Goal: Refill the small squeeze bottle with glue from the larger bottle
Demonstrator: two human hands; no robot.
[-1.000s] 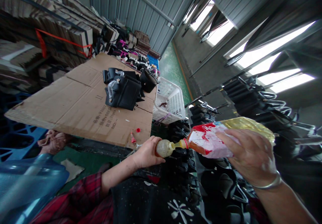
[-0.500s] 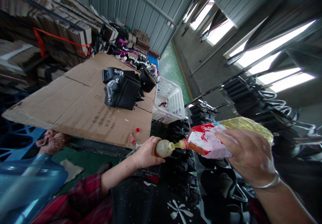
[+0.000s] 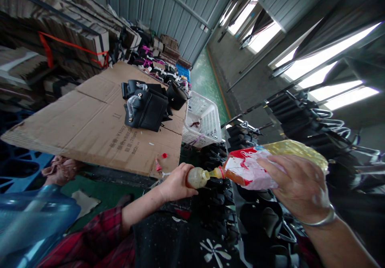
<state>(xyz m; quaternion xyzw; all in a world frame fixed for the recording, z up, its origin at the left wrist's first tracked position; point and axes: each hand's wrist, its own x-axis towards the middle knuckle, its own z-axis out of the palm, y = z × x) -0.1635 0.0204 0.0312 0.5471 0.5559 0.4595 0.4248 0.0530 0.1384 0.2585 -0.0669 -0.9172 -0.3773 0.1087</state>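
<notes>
Nothing has moved: black bags (image 3: pixel 147 107) beside white basket (image 3: pixel 203 123).

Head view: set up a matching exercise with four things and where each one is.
Things:
1. small bottle
2. refill pouch
3. black bags
4. white basket

Places:
A. beyond the cardboard's far edge
B. in the right hand, spout at the bottle's neck
C. on the cardboard sheet
D. in the left hand

Pairs: 1-D, 2-B, 3-C, 4-A
</notes>
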